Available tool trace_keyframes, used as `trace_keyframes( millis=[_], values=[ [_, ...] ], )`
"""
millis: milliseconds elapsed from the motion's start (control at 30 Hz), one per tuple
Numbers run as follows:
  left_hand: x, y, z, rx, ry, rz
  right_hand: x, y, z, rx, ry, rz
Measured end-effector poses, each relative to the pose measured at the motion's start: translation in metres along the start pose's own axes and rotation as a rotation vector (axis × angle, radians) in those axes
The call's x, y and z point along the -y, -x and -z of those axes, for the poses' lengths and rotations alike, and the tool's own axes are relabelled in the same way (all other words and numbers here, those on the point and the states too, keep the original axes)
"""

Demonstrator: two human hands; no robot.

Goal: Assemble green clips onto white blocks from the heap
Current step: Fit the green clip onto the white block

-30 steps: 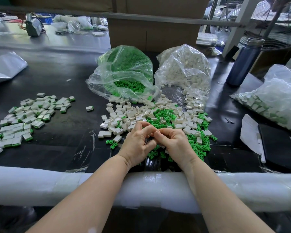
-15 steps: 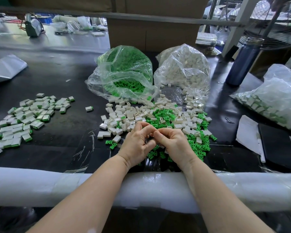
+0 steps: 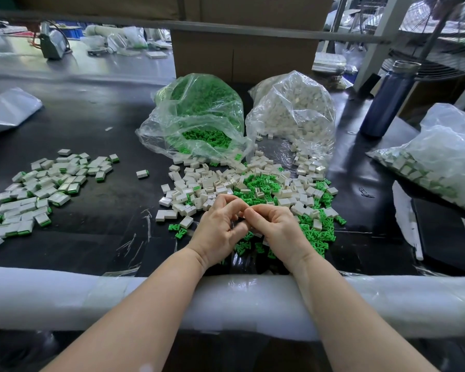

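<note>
A heap of white blocks point(image 3: 212, 183) mixed with green clips point(image 3: 261, 185) lies on the black table in front of me. My left hand point(image 3: 218, 234) and my right hand point(image 3: 279, 232) meet over the heap's near edge, fingertips pressed together with the fingers curled. They pinch a small part between them; it is almost fully hidden, with only a pale bit showing by the left fingers. Finished white blocks with green ends form a pile point(image 3: 43, 189) at the left.
Behind the heap an open bag of green clips point(image 3: 199, 116) lies next to a bag of white blocks point(image 3: 293, 116). A blue bottle point(image 3: 387, 100) and a bag of finished pieces point(image 3: 440, 157) are at the right. A white foam pad point(image 3: 65, 296) covers the table's near edge.
Both hands stay joined at the same spot over the heap; only the fingertips have shifted slightly. Nothing else has moved.
</note>
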State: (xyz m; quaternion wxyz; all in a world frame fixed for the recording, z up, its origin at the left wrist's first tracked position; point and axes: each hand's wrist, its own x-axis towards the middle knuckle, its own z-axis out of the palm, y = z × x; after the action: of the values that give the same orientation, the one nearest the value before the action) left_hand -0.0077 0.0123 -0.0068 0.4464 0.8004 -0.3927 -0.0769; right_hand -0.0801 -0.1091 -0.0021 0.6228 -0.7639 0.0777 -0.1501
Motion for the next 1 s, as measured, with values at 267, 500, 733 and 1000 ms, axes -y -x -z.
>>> trace_keyframes(
  millis=[267,500,733,1000],
  values=[
    [-0.0006,-0.0002,-0.0006,0.016,-0.025,0.01,-0.0002,0.0002,0.0004,-0.012,0.005,-0.022],
    [-0.0014,0.0004,0.0001,0.032,-0.048,0.0,0.0006,0.0014,0.0013,-0.022,0.001,-0.024],
    [0.0001,0.0,0.0001,0.022,-0.029,-0.017,-0.0003,0.001,0.0009,-0.028,0.001,-0.011],
    [0.0015,-0.0014,-0.0003,-0.073,0.066,-0.035,-0.0038,-0.0005,-0.0011,-0.164,0.01,0.02]
  ],
)
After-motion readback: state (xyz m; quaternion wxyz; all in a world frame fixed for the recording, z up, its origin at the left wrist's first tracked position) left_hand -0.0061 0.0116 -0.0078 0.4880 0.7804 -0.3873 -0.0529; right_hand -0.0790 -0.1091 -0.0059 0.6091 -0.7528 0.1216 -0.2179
